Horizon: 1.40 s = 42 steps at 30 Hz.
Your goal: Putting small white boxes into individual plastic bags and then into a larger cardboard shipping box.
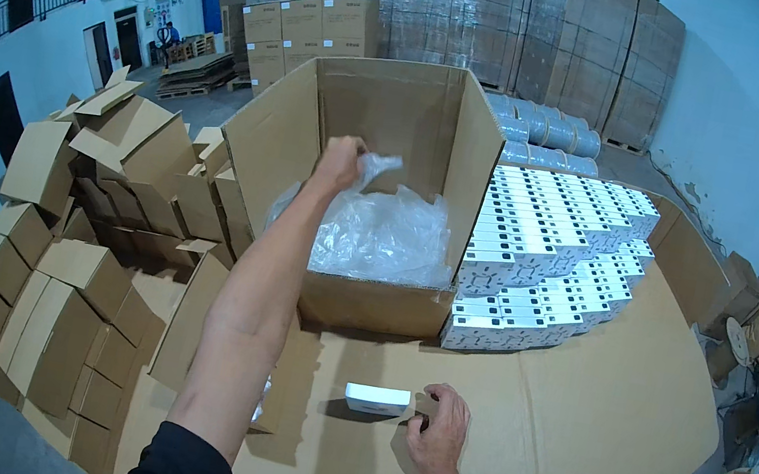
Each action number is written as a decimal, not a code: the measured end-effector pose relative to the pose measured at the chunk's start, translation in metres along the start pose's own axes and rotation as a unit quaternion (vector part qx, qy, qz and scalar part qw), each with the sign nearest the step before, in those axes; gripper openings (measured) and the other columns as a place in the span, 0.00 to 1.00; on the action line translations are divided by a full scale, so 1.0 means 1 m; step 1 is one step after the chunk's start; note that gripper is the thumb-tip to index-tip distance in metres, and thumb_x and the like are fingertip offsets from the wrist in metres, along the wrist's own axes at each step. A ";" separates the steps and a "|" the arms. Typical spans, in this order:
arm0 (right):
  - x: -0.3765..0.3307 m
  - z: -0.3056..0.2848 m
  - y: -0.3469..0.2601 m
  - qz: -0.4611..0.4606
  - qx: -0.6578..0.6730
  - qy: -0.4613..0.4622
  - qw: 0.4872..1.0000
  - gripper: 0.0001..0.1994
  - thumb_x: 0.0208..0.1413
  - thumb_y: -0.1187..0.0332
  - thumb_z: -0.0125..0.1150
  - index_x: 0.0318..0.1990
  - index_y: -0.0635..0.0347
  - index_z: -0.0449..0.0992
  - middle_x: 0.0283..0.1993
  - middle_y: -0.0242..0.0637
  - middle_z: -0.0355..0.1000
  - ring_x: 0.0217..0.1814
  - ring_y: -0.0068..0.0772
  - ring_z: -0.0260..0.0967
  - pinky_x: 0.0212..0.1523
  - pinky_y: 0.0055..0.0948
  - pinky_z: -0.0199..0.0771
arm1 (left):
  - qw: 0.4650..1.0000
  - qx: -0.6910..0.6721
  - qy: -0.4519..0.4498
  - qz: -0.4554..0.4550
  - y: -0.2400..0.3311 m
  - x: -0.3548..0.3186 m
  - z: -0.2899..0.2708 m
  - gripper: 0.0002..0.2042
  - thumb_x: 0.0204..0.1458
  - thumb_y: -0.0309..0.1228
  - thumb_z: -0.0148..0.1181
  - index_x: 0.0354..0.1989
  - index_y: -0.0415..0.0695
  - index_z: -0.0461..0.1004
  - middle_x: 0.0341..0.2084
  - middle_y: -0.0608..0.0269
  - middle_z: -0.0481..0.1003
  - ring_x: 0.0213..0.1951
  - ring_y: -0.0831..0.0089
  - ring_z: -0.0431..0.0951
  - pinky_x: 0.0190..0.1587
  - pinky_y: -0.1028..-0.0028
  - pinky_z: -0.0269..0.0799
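My left hand reaches into a large open cardboard carton, its fingers closed on a piece of clear plastic. The piece looks like a small plastic bag, lifted above a heap of clear plastic bags that fills the carton. A small white box lies on the cardboard-covered table in front of the carton. Just right of this box, my right hand rests low over the table, fingers bent and apart, with nothing held. Behind my left forearm, some small white items are mostly hidden.
Stacked white boxes with dark marks stand right of the carton. Brown cardboard boxes crowd the left side, several with flaps up. Farther back are wrapped pallets, closed cartons and wrapped rolls.
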State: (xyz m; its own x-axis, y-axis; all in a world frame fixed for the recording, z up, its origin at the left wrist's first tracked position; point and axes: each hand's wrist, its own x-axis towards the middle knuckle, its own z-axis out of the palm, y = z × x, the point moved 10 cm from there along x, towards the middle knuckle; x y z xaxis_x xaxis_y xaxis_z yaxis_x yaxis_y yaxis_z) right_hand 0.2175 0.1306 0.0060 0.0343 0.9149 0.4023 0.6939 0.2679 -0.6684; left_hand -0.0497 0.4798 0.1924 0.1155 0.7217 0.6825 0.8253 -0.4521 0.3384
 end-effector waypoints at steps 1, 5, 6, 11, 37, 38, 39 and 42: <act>-0.001 -0.001 0.000 0.001 0.004 0.002 1.000 0.24 0.40 0.77 0.58 0.50 0.64 0.70 0.51 0.47 0.70 0.59 0.50 0.66 0.66 0.47 0.58 | 1.000 -0.011 0.017 -0.006 0.004 0.004 -0.015 0.09 0.49 0.23 0.63 0.38 0.38 0.83 0.33 0.46 0.82 0.37 0.54 0.85 0.44 0.63 0.79; -0.004 -0.001 0.001 0.000 0.007 0.010 1.000 0.23 0.41 0.77 0.58 0.50 0.63 0.70 0.51 0.47 0.70 0.59 0.50 0.66 0.65 0.47 0.59 | 0.992 -0.083 0.091 -0.023 0.035 0.017 -0.079 0.10 0.52 0.24 0.63 0.43 0.37 0.81 0.33 0.52 0.83 0.36 0.66 0.84 0.42 0.67 0.79; -0.005 0.000 0.003 -0.006 0.008 0.018 1.000 0.22 0.41 0.76 0.58 0.50 0.62 0.71 0.50 0.47 0.71 0.58 0.50 0.66 0.64 0.47 0.60 | 0.992 -0.081 0.092 -0.025 0.049 0.015 -0.094 0.11 0.54 0.23 0.63 0.46 0.37 0.81 0.34 0.55 0.84 0.35 0.70 0.84 0.42 0.69 0.79; -0.010 0.004 0.020 0.003 0.069 0.047 0.996 0.20 0.45 0.76 0.58 0.50 0.61 0.71 0.47 0.46 0.74 0.54 0.50 0.71 0.58 0.45 0.67 | 0.975 -0.214 0.055 -0.032 0.127 -0.037 -0.150 0.12 0.55 0.23 0.60 0.47 0.38 0.80 0.35 0.53 0.83 0.37 0.69 0.84 0.44 0.69 0.78; -0.066 0.012 -0.004 0.160 0.446 -0.254 0.843 0.27 0.52 0.80 0.71 0.58 0.63 0.64 0.33 0.28 0.70 0.31 0.15 0.69 0.30 0.17 0.69 | 0.838 -0.439 -0.111 -0.306 0.151 -0.436 -0.046 0.06 0.66 0.22 0.48 0.47 0.41 0.70 0.32 0.69 0.73 0.33 0.83 0.71 0.36 0.81 0.68; -0.066 0.009 -0.003 0.167 0.446 -0.252 0.843 0.27 0.52 0.80 0.71 0.58 0.63 0.64 0.33 0.28 0.70 0.31 0.15 0.69 0.30 0.17 0.69 | 0.839 -0.421 -0.098 -0.330 0.146 -0.436 -0.048 0.06 0.66 0.23 0.48 0.46 0.41 0.72 0.31 0.70 0.72 0.32 0.84 0.69 0.34 0.81 0.67; -0.066 0.008 -0.005 0.165 0.434 -0.249 0.850 0.28 0.52 0.79 0.70 0.59 0.62 0.63 0.33 0.29 0.70 0.31 0.15 0.69 0.28 0.17 0.69 | 0.848 -0.419 -0.071 -0.317 0.143 -0.433 -0.051 0.07 0.68 0.26 0.48 0.45 0.40 0.73 0.30 0.71 0.71 0.30 0.85 0.67 0.32 0.81 0.64; -0.075 0.006 -0.008 0.162 0.429 -0.239 0.856 0.29 0.53 0.79 0.70 0.61 0.62 0.62 0.34 0.30 0.70 0.32 0.16 0.69 0.27 0.17 0.69 | 0.862 -0.396 -0.053 -0.311 0.143 -0.434 -0.056 0.08 0.68 0.28 0.49 0.44 0.39 0.75 0.28 0.72 0.70 0.29 0.86 0.66 0.31 0.81 0.64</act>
State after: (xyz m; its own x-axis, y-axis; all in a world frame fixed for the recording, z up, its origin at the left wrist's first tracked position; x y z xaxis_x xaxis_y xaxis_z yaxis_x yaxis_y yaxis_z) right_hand 0.2056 0.0614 -0.0226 -0.3161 0.9471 -0.0558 -0.0872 -0.0876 -0.9923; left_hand -0.0125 0.0730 -0.0191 -0.1284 0.9788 0.1596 0.1141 -0.1453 0.9828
